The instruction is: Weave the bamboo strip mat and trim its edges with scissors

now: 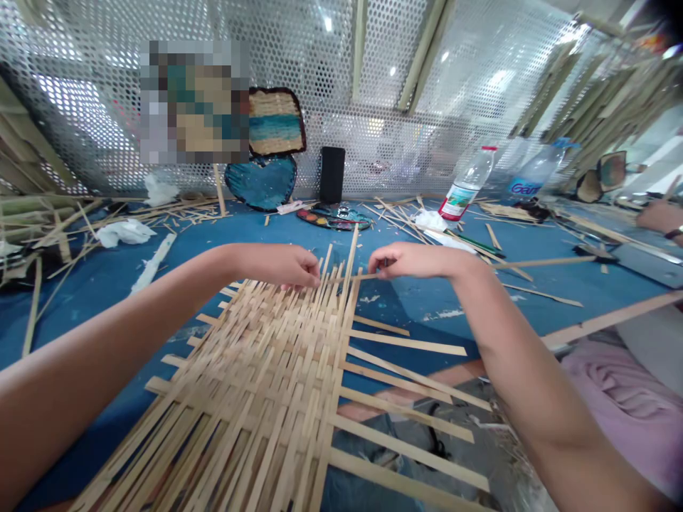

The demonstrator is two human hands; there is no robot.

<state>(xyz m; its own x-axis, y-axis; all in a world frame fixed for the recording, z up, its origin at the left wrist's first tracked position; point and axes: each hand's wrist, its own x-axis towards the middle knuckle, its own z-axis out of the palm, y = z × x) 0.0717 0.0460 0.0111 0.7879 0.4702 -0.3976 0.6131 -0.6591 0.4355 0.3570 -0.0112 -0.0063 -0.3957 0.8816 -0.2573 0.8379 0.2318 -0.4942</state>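
Note:
A half-open weave of pale bamboo strips (267, 377) runs from the bottom of the view up to both hands, with loose strip ends sticking out along its sides. At its far edge, my left hand (291, 267) is closed, its curled fingers on the upright strips; the fingertips are partly hidden. Just right of the weave, my right hand (395, 260) pinches a thin bamboo strip (544, 263). That strip enters the far strips on the left, and its tail extends right past my wrist.
Against the perforated metal screen stand a black phone (331, 175), a woven painted panel (276, 122) and a blue painted piece (261, 181). A paint palette (336, 217), bottle (467, 185), crumpled tissue (126, 232) and loose strips lie around. Another person's hand (662, 215) shows at far right.

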